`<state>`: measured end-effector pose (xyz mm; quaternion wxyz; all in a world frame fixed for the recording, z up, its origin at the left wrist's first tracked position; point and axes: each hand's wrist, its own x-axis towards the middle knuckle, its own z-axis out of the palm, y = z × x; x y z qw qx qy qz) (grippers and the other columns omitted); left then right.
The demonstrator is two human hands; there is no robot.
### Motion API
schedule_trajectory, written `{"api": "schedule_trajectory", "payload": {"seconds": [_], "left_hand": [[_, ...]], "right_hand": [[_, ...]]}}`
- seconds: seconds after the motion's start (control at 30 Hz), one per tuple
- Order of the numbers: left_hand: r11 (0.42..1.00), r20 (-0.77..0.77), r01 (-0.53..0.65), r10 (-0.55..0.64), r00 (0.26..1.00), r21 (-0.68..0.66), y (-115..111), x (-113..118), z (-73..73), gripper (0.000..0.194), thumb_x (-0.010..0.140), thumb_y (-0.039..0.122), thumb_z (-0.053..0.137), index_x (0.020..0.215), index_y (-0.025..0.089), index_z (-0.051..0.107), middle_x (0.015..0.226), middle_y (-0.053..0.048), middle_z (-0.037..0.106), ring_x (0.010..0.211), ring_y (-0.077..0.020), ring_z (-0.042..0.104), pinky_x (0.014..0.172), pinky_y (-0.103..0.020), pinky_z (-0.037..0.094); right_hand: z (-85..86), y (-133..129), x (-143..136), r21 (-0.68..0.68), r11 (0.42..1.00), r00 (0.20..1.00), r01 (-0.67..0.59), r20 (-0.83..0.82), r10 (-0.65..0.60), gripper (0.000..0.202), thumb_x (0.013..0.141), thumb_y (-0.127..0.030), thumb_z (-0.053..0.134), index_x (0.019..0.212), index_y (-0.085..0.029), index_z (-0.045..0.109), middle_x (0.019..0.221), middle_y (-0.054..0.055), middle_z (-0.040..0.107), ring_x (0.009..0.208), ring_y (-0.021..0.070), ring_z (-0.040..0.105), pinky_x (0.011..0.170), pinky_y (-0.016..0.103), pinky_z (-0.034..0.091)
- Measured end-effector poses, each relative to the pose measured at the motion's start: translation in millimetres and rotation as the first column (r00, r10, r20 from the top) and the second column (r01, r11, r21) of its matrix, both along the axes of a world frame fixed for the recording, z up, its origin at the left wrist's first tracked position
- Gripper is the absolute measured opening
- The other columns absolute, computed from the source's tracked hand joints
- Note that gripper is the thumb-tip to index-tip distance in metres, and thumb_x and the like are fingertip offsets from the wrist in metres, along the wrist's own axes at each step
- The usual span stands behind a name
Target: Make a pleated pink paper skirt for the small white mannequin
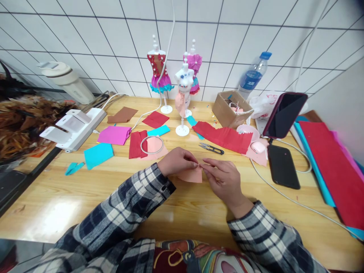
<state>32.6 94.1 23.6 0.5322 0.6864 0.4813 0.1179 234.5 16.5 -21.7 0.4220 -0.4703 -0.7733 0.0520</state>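
White tiled wall behind wooden table. Containers, left to right: cream tumbler, upper left, contents hidden; cardboard box, right of upper centre, holding pink scraps; blue-capped bottle, upper right. Frame centre: left hand, thumb and index pinching upper edge of peach fabric, which hangs below the fingertips. Right hand: thumb and index nearly together beside fabric's upper right corner; cannot tell whether they grip anything.

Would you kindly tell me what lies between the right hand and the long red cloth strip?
In the head view, black snips lie on the table between the right hand and the red strip.
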Motion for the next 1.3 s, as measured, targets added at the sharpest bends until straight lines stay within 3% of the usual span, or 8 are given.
{"api": "schedule_trajectory", "payload": {"seconds": [0.1, 0.2, 0.33, 0.47, 0.57, 0.87, 1.1, 1.3], "left_hand": [[0.999, -0.082, 0.007, -0.004, 0.997, 0.046, 1, 1, -3.3, 0.018, 0.074, 0.029, 0.067, 0.08, 0.016, 0.079, 0.08, -0.003, 0.078, 0.08, -0.0208, 0.069, 0.071, -0.027, 0.05], [0.991, -0.134, 0.059, -0.043, 0.99, 0.119, 0, 3, -8.6, 0.02, 0.077, 0.03, 0.065, 0.082, 0.017, 0.08, 0.08, -0.003, 0.078, 0.079, -0.0202, 0.069, 0.069, -0.027, 0.049], [0.969, -0.182, 0.088, -0.046, 0.982, 0.23, -1, 7, -15.7, 0.022, 0.079, 0.033, 0.064, 0.086, 0.02, 0.08, 0.082, -0.002, 0.078, 0.078, -0.0185, 0.069, 0.068, -0.027, 0.047], [0.94, -0.274, 0.106, -0.013, 0.962, 0.324, -2, 9, -21.0, 0.022, 0.081, 0.037, 0.063, 0.086, 0.024, 0.081, 0.085, 0.0, 0.079, 0.081, -0.0191, 0.069, 0.068, -0.028, 0.045], [0.926, -0.312, 0.12, -0.002, 0.95, 0.359, -4, 9, -23.3, 0.021, 0.081, 0.035, 0.062, 0.088, 0.027, 0.08, 0.086, 0.001, 0.079, 0.082, -0.0195, 0.068, 0.067, -0.029, 0.045], [0.9, -0.334, 0.137, 0.011, 0.942, 0.415, -9, 12, -24.1, 0.018, 0.083, 0.035, 0.063, 0.086, 0.028, 0.08, 0.086, 0.002, 0.079, 0.086, -0.0208, 0.069, 0.073, -0.032, 0.046], [0.851, -0.276, 0.266, -0.15, 0.949, 0.452, 2, -8, -30.7, 0.033, 0.082, 0.039, 0.068, 0.111, 0.024, 0.074, 0.11, -0.004, 0.076, 0.102, -0.0226, 0.067, 0.086, -0.033, 0.048], [0.757, -0.311, 0.221, -0.025, 0.95, 0.614, -1, 4, -32.0, 0.019, 0.08, 0.044, 0.072, 0.089, 0.028, 0.078, 0.1, -0.004, 0.077, 0.101, -0.0268, 0.064, 0.102, -0.054, 0.029]], "right_hand": [[1.6, 1, 3, 0.016, 0.995, 0.993, 0.102, -0.059, -0.101, 0.027, 0.09, -0.018, 0.063, 0.112, -0.029, 0.074, 0.112, 0.004, 0.076, 0.099, 0.0209, 0.07, 0.087, 0.038, 0.052], [1.5, 8, 3, -0.173, 0.984, 0.993, 0.045, -0.1, -0.063, 0.022, 0.091, -0.028, 0.064, 0.109, -0.027, 0.075, 0.108, 0.005, 0.076, 0.099, 0.0221, 0.069, 0.09, 0.038, 0.053], [-4.0, 18, -3, -0.448, 0.894, 0.993, 0.013, -0.097, -0.063, 0.018, 0.085, -0.035, 0.07, 0.098, -0.026, 0.078, 0.097, 0.003, 0.078, 0.094, 0.0235, 0.068, 0.086, 0.039, 0.052], [-9.6, 23, -5, -0.53, 0.845, 0.992, 0.067, -0.059, -0.116, 0.011, 0.083, -0.032, 0.071, 0.089, -0.027, 0.079, 0.09, 0.003, 0.078, 0.088, 0.0228, 0.067, 0.08, 0.037, 0.051], [-10.9, 25, -5, -0.572, 0.815, 0.986, 0.093, -0.06, -0.155, 0.019, 0.08, -0.035, 0.073, 0.097, -0.026, 0.078, 0.092, 0.003, 0.077, 0.077, 0.0205, 0.066, 0.074, 0.035, 0.051], [-13.9, 28, -5, -0.618, 0.777, 0.992, 0.119, 0.041, -0.119, 0.011, 0.081, -0.032, 0.071, 0.089, -0.029, 0.078, 0.079, 0.0, 0.075, 0.074, 0.0191, 0.064, 0.066, 0.029, 0.046], [-14.0, 28, -3, -0.47, 0.876, 0.99, 0.111, 0.131, -0.055, 0.006, 0.085, -0.025, 0.069, 0.086, -0.026, 0.075, 0.083, 0.0, 0.076, 0.08, 0.0191, 0.063, 0.074, 0.031, 0.045], [-16.6, 23, -2, -0.413, 0.904, 0.987, 0.108, 0.156, -0.046, 0.007, 0.087, -0.026, 0.068, 0.089, -0.027, 0.074, 0.087, -0.001, 0.076, 0.083, 0.0181, 0.066, 0.075, 0.03, 0.045]]}}
